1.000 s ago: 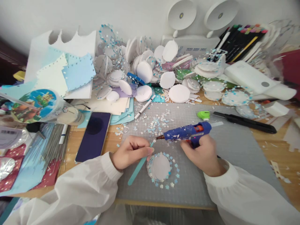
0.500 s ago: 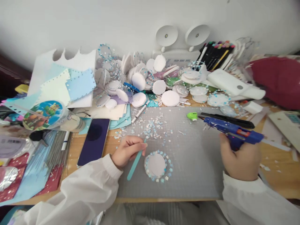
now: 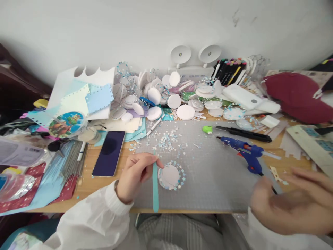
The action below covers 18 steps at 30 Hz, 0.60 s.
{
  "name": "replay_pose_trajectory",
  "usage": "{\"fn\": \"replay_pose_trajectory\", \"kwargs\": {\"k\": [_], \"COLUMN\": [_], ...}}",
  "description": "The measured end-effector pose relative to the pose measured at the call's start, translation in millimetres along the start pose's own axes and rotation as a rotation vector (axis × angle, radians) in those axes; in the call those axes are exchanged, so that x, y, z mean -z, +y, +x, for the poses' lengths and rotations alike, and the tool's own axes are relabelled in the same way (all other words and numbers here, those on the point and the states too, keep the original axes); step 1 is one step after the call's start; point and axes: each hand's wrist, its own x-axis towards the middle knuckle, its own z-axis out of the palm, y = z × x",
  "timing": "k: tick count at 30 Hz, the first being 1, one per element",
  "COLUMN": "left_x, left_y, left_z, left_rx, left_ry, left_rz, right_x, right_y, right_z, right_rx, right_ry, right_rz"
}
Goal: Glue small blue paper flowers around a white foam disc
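A teal craft stick (image 3: 155,189) is pinched between the thumb and fingers of my left hand (image 3: 139,170), its rounded end pointing toward me. Right beside that hand, a white round disc (image 3: 170,176) lies on the grey cutting mat (image 3: 208,187), ringed with small blue and white stars. My right hand (image 3: 291,205) is smeared by motion at the lower right, fingers stretched out and nothing seen in it. Just beyond it rests a blue glue gun (image 3: 243,148) on the mat, with a glue stick poking from its back. Loose star pieces (image 3: 168,139) are scattered above the disc.
A phone (image 3: 109,153) lies to the left on the wooden desk. Behind the mat are piled white discs (image 3: 185,112) and a two-headed lamp (image 3: 180,54). A black utility knife (image 3: 244,133) and a green tool (image 3: 207,129) lie past the glue gun. A maroon cap (image 3: 299,97) sits far right.
My right hand has let go of the glue gun, which now lies on the mat, and moved down and right. In my left hand the teal stick has swung closer to upright.
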Motion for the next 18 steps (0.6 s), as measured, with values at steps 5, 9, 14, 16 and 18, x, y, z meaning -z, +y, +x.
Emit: {"fn": "replay_pose_trajectory", "kwargs": {"k": [5,9,14,16,18], "left_x": [-32.2,-45.7,-45.0,-40.0,-31.7], "left_y": [16,16,11,10,7], "left_z": [-12,-19,-20,-21,-24], "left_rx": [-0.009,-0.002,0.037,0.053,0.022], "left_ry": [-0.076,-0.100,-0.052,-0.065,-0.059], "left_rz": [-0.087,-0.127,-0.111,-0.068,0.049], "right_x": [-39,-62,-69,-75,-85], "right_y": [-80,-105,-101,-94,-84], "right_z": [25,38,51,54,56], "right_rx": [0.336,0.533,0.667,0.643,0.555], "right_ry": [-0.145,-0.069,-0.169,-0.203,-0.202], "right_rz": [0.001,0.184,0.298,0.356,0.463]}}
